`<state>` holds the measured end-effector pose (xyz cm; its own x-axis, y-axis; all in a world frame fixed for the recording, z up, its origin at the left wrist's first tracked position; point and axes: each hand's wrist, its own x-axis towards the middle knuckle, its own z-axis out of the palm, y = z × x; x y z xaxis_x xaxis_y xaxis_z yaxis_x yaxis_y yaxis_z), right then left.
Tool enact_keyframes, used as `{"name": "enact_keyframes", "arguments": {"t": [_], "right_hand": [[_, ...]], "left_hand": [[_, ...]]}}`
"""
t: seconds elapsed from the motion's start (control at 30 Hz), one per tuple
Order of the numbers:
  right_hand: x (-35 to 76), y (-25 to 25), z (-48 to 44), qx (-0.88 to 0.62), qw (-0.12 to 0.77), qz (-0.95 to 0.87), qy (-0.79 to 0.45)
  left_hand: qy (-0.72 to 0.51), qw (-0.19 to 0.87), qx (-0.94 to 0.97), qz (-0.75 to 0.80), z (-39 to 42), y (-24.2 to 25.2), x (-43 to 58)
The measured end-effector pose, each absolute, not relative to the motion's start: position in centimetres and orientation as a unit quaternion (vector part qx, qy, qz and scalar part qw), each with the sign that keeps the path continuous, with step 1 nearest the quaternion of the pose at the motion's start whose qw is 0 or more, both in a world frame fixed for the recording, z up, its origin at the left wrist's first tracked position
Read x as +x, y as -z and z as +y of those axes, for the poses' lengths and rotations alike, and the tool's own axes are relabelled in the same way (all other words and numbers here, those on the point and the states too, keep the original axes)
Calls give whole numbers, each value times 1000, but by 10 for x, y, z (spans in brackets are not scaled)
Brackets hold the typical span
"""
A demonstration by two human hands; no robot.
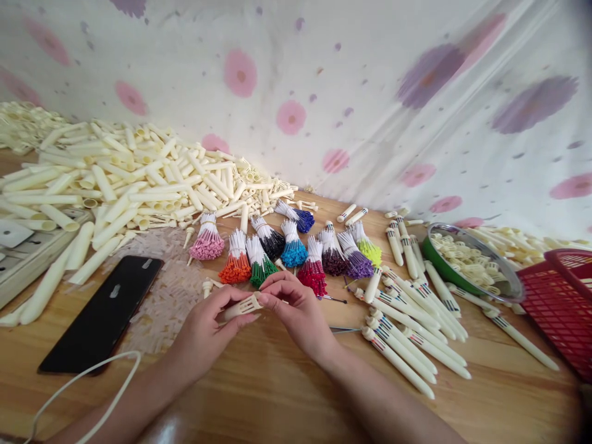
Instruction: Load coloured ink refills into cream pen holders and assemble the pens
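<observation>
Slotted cream pen sleeve (241, 307), one, held above the table (259, 388): left hand (206, 327) clamped around its body, apparently to steady it; right hand (296, 309) pinching its slotted end. Refill bundles (293, 253), sorted by colour just beyond, presumably for easy picking; multicolour pens (398, 365), grouped to the right, seemingly kept apart from loose barrels (155, 197).

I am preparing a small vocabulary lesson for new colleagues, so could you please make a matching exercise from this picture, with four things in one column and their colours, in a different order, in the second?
Things:
1. Smartphone
2. Plastic basket at the right edge
3. Outer wall of the bowl
4. Slotted pen barrel in the left hand

Colours:
A. Green
B. Cream
C. Black
D. Red

Right pairs: 1-C, 2-D, 3-A, 4-B
</observation>
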<state>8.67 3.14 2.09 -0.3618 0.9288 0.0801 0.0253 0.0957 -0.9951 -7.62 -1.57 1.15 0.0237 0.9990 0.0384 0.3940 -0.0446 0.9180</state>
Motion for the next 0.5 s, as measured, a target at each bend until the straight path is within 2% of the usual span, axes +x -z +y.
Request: {"name": "enact_keyframes", "arguments": {"t": [0.17,0.3,0.5], "right_hand": [[86,-22,27,-383,406,-630,-540],[93,-34,28,-373,368,-664,-533],[113,-56,36,-316,336,-769,-442]], "left_hand": [[-400,408,586,575,-16,-12,-75],[-405,419,582,567,-17,-14,-76],[-416,447,578,541,-20,-12,-81]]}}
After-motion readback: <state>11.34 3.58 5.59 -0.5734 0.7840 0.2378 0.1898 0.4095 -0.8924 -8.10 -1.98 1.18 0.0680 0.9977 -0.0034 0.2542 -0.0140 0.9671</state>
